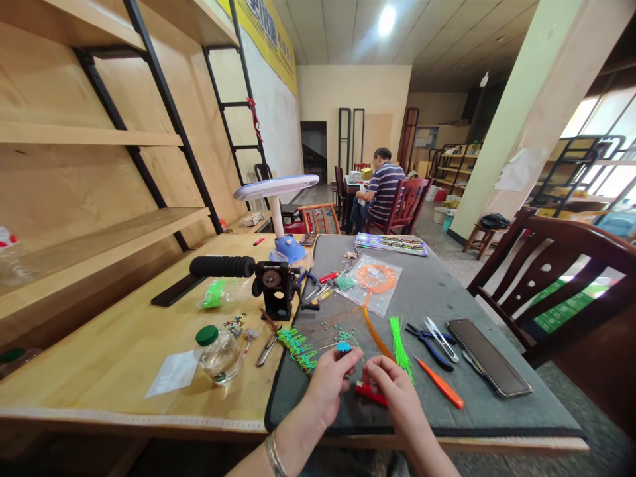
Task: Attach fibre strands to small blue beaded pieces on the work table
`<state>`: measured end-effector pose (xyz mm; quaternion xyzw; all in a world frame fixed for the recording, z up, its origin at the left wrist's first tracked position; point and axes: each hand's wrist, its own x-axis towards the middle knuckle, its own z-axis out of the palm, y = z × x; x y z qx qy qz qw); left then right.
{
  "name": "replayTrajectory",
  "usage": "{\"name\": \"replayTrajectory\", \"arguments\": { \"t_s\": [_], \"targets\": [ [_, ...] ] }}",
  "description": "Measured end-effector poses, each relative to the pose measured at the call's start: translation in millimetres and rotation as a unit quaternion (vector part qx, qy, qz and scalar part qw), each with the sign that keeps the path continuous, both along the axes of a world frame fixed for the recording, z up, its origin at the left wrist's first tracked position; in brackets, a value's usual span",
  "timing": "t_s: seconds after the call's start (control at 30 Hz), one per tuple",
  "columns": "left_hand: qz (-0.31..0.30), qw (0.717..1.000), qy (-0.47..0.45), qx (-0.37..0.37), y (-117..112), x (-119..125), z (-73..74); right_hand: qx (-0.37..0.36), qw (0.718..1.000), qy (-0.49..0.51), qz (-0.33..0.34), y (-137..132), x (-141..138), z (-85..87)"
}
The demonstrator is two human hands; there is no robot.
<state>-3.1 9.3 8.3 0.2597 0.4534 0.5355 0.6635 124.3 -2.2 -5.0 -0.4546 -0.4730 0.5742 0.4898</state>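
Observation:
My left hand (330, 377) is closed in a pinch on a small blue tufted piece (343, 347); its exact kind is too small to make out. Close beside it, my right hand (390, 384) has its fingertips pressed together; whatever they hold, if anything, is hidden. A red lighter (370, 393) shows just beneath the right fingers, and I cannot tell whether it is gripped or lies on the mat. Left of my hands lie blue-green and yellow tied strands (298, 348). Bright green strands (399, 344) and an orange strand bundle (377, 334) lie beyond the right hand.
On the grey mat (342, 411) are blue-handled pliers (434, 348), snips (441, 339), an orange tool (441, 383) and a phone (489, 358). A black clamp device (275, 288), lamp (279, 218) and green-capped jar (218, 358) stand leftward. A person (385, 185) sits farther back.

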Motion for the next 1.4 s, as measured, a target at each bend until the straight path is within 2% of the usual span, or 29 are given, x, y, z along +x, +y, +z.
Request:
{"name": "replayTrajectory", "arguments": {
  "t_s": [0.07,0.1,0.2,0.3,0.37,0.43,0.47,0.5,0.57,0.63,0.67,0.7,0.77,0.87,0.93,1.07,1.2,1.3,1.4],
  "targets": [
    [-0.001,1.0,-0.026,-0.01,2,-1,-0.7,0.103,0.983,-0.151,-0.019,-3,5,-1.1],
    [-0.003,0.999,-0.039,-0.017,2,-2,-1.0,0.158,0.959,-0.233,-0.022,-5,8,-2.3],
    [-0.016,0.996,-0.082,-0.037,4,-4,-2.1,0.278,0.849,-0.448,-0.016,-9,13,-10.3],
    [-0.028,0.99,-0.128,-0.059,6,-5,-3.7,0.325,0.752,-0.572,-0.024,-9,12,-25.1],
    [-0.034,0.985,-0.152,-0.074,7,-6,-4.2,0.34,0.721,-0.602,-0.035,-6,11,-34.6],
    [-0.036,0.981,-0.171,-0.089,9,-7,-3.7,0.345,0.724,-0.594,-0.051,-3,10,-40.1],
    [-0.037,0.978,-0.18,-0.097,10,-8,-3.0,0.342,0.74,-0.577,-0.059,-2,10,-40.7],
    [-0.038,0.976,-0.187,-0.105,10,-8,-2.3,0.332,0.765,-0.548,-0.062,-2,11,-40.1],
    [-0.039,0.973,-0.198,-0.115,11,-9,-0.7,0.288,0.841,-0.455,-0.05,-1,12,-35.8],
    [-0.037,0.971,-0.206,-0.117,12,-9,0.7,0.214,0.922,-0.32,-0.023,0,10,-30.0],
    [-0.035,0.971,-0.208,-0.116,12,-8,1.3,0.173,0.953,-0.248,-0.012,1,8,-27.3],
    [-0.032,0.97,-0.21,-0.115,12,-8,1.9,0.134,0.974,-0.18,-0.004,2,5,-25.1],
    [-0.029,0.971,-0.21,-0.113,13,-7,3.4,0.062,0.995,-0.077,0.008,7,-2,-22.1],
    [-0.03,0.972,-0.206,-0.112,13,-6,6.3,-0.024,1.0,0.0,0.006,13,-13,-19.1],
    [-0.035,0.971,-0.209,-0.107,14,-6,7.9,-0.031,0.999,0.019,-0.023,14,-19,-16.0],
    [-0.035,0.971,-0.216,-0.096,13,-7,7.9,0.093,0.992,-0.002,-0.08,9,-21,-7.1],
    [-0.03,0.97,-0.217,-0.102,12,-6,5.2,0.168,0.974,-0.108,-0.104,3,-17,-4.8],
    [-0.035,0.969,-0.223,-0.105,10,-6,3.7,0.219,0.94,-0.24,-0.108,-1,-9,-8.7],
    [-0.034,0.972,-0.216,-0.088,8,-6,3.6,0.277,0.859,-0.415,-0.112,-6,-3,-15.9]
  ]
}}
